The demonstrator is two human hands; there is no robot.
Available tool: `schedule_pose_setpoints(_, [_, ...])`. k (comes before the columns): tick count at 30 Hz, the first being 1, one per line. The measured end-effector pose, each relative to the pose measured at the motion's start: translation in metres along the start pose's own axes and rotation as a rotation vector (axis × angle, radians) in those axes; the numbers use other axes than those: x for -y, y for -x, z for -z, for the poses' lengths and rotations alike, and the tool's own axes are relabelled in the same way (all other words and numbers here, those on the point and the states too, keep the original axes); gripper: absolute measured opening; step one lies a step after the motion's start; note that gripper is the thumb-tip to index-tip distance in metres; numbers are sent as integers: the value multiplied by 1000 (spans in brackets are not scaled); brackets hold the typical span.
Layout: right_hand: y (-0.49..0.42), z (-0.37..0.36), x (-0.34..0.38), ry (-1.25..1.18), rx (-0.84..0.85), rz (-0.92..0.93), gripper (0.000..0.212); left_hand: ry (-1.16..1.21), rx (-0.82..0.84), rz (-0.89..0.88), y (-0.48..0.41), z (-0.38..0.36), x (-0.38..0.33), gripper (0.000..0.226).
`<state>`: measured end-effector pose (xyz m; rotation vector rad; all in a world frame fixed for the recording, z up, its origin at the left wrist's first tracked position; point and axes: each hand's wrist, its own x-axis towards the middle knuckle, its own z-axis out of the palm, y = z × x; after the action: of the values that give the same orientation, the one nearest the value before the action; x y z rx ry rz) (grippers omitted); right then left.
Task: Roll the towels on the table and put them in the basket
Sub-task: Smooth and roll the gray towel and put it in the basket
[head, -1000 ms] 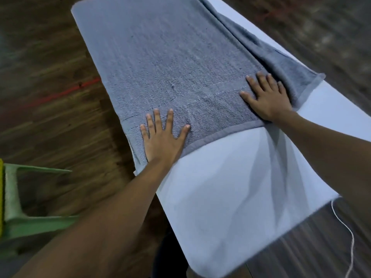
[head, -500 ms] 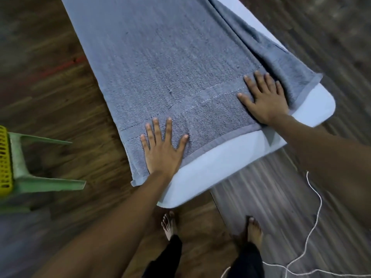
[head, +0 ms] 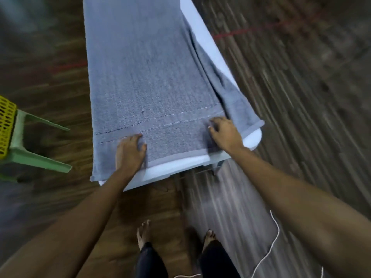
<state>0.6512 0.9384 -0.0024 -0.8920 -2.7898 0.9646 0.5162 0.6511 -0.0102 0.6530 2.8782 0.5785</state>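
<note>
A large grey towel [head: 150, 77] lies spread along the white table [head: 180, 167], with its right side folded over and hanging off the right edge. Both my hands are on the towel's near end, just behind the hem. My left hand [head: 129, 152] has its fingers curled into the cloth near the left side. My right hand [head: 225, 133] does the same near the fold on the right. The view is blurred, so how much cloth each hand holds is unclear. A yellow basket [head: 6, 125] shows at the far left edge.
The basket sits on a green plastic chair [head: 32, 157] on the wooden floor to the left of the table. My bare feet [head: 143, 233] stand just before the table's near end. A white cord [head: 269, 251] trails on the floor at the right.
My fingers lay flat and spread on the towel; now both hands have curled into the cloth near the hem. The view has tilted down, so the table's end and my feet show.
</note>
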Motion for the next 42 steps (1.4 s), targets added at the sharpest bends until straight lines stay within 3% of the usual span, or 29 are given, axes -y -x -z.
schedule_pose_setpoints(5, [33,63,-2,-193,-12,-157,25,235,138,-2,20,7,-110,37])
schedule_pose_setpoints(11, [33,124,-29,-246,-35,-175,19,279,129,-137,6,-1,-222,20])
schedule_pose_setpoints(20, [-60,177,-62,-169,21,-159,20,405,67,-106,-84,-37,-316,17])
schedule_pose_setpoints(26, [-131,187,-69,-110,181,-71,19,443,0,0,-125,-60,-350,15])
schedule_pose_setpoints(35, [-219,145,-65,180,636,291,23,529,-107,487,-107,-102,-344,17])
schedule_pose_setpoints(38, [-252,129,-65,271,765,510,25,570,-158,629,-103,-123,-355,37])
schedule_pose_setpoints(42, [-294,113,-69,369,899,913,26,603,-229,765,-114,-146,-382,17])
